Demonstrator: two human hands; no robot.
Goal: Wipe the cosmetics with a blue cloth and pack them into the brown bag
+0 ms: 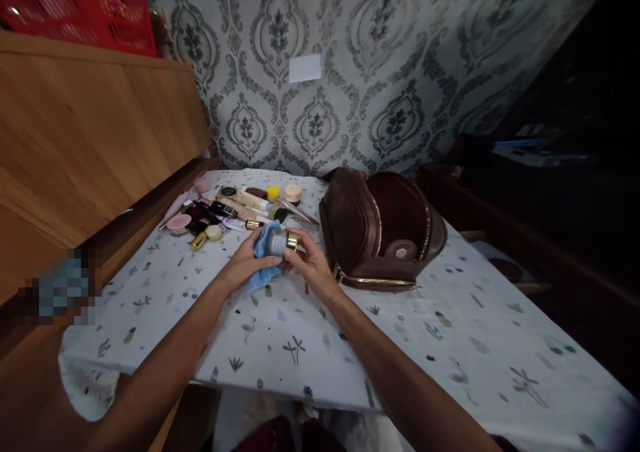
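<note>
A small glass bottle (275, 243) with a gold cap (293, 241) lies tilted between my hands, its cap toward the right. My left hand (246, 263) is closed around a blue cloth (265, 277) that wraps the bottle's left side. The fingers of my right hand (309, 260) pinch the gold cap. Just beyond the hands lies a loose group of cosmetics: tubes (253, 199), a pink round compact (179, 223), a small gold-capped bottle (199, 241) and a cream-lidded jar (293, 193). A brown leather bag (350, 232) stands unzipped to the right of my right hand.
A white patterned cloth (295, 352) covers the table, which meets the papered wall (315, 119). At the left rises a wooden cabinet (100, 119) with a red plastic basket (80, 12) on top. Dark furniture (500, 272) borders the right side.
</note>
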